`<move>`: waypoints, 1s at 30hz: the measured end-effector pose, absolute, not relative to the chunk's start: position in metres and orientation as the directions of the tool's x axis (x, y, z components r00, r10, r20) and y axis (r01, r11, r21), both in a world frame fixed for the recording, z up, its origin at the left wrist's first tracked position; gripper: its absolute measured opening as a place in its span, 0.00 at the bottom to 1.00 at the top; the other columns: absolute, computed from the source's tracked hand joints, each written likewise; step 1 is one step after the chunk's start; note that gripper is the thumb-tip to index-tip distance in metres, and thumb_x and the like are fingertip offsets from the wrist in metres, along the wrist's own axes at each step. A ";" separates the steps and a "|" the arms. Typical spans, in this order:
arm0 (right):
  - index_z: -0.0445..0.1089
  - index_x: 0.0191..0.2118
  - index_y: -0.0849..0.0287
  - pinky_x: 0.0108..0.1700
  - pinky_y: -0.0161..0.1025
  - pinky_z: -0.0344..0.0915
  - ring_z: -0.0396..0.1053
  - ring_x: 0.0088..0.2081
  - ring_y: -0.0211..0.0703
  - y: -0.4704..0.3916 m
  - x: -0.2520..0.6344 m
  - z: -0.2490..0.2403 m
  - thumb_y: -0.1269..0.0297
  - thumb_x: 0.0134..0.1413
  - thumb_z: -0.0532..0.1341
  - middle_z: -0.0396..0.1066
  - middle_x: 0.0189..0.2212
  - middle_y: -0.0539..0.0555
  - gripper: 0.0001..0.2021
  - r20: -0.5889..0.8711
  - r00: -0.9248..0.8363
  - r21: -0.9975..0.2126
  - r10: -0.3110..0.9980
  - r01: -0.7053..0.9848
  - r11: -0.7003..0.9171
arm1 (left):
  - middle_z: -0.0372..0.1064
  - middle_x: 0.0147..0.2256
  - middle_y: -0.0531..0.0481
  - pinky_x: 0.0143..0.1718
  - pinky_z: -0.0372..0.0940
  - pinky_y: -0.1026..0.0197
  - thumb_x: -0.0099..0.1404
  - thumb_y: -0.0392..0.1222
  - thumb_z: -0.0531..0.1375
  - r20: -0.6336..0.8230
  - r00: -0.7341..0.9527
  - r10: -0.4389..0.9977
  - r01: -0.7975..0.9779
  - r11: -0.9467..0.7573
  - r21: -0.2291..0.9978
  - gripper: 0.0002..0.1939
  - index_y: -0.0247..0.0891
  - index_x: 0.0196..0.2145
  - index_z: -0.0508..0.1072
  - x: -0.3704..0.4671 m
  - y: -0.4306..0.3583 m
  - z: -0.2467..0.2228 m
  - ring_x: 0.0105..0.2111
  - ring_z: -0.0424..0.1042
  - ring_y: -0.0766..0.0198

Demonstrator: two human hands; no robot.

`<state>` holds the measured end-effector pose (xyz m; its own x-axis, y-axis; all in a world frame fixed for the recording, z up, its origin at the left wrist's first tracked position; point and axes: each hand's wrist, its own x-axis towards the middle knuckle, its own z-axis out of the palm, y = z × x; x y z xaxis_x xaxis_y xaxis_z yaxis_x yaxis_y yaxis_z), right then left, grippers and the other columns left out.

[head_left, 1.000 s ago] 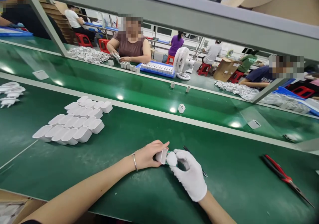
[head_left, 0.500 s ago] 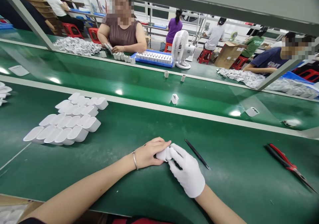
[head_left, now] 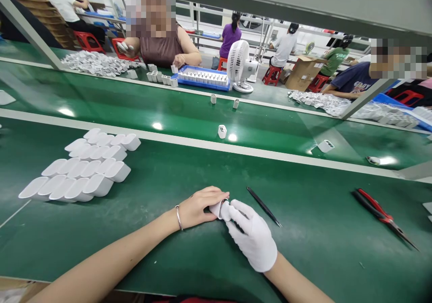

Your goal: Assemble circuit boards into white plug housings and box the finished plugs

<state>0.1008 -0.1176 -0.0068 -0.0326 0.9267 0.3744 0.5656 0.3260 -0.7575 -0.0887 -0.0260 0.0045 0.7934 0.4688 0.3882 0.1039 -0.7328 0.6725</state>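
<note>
My bare left hand, with a bracelet at the wrist, is closed round a small white plastic housing at the front middle of the green bench. The housing lies tilted with its open end toward my right hand, which wears a white glove. Its gloved fingertips are bunched at and partly inside that opening. Whatever they pinch there is hidden. A dark edge shows at the opening's upper rim. Black tweezers lie just right of the glove, and red and black pliers lie farther right.
Rows of white housings stand at left on the bench. Beyond a pale rail, a green belt carries several white pieces. Across it are a co-worker, a blue tray and a fan.
The right fingertips have shifted slightly, and more of the housing's opening shows. Pieces on the belt have moved left. The co-worker opposite has spread both hands apart. My view has shifted a little.
</note>
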 end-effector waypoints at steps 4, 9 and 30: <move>0.67 0.49 0.53 0.41 0.31 0.73 0.73 0.40 0.40 -0.114 0.097 -0.001 0.76 0.54 0.52 0.73 0.40 0.52 0.19 0.440 -0.090 -0.693 0.894 0.598 0.401 | 0.69 0.48 0.45 0.52 0.62 0.51 0.60 0.31 0.58 0.427 0.787 0.446 0.075 -0.756 0.650 0.32 0.43 0.60 0.55 -0.087 -0.026 0.005 0.48 0.66 0.56; 0.64 0.52 0.51 0.43 0.44 0.71 0.69 0.45 0.47 -0.117 0.100 0.019 0.68 0.52 0.58 0.66 0.51 0.55 0.19 0.433 -0.207 -0.495 0.877 0.759 0.423 | 0.68 0.50 0.45 0.54 0.61 0.51 0.58 0.31 0.59 0.411 0.776 0.478 0.090 -0.730 0.678 0.32 0.43 0.60 0.57 -0.087 -0.025 0.004 0.49 0.67 0.56; 0.68 0.42 0.58 0.22 0.36 0.58 0.61 0.17 0.37 -0.092 0.175 0.040 0.62 0.47 0.59 0.66 0.19 0.47 0.14 -0.440 0.231 -0.738 0.868 0.457 -0.496 | 0.64 0.43 0.48 0.38 0.64 0.64 0.54 0.35 0.62 0.068 0.726 0.684 0.319 -0.423 0.848 0.23 0.41 0.49 0.69 -0.088 -0.027 0.018 0.35 0.67 0.65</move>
<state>0.1754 -0.0922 0.0404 0.2309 0.8676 -0.4404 0.4573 -0.4962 -0.7380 -0.0884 -0.0270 0.0180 0.7262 0.6841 0.0683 0.3186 -0.4228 0.8483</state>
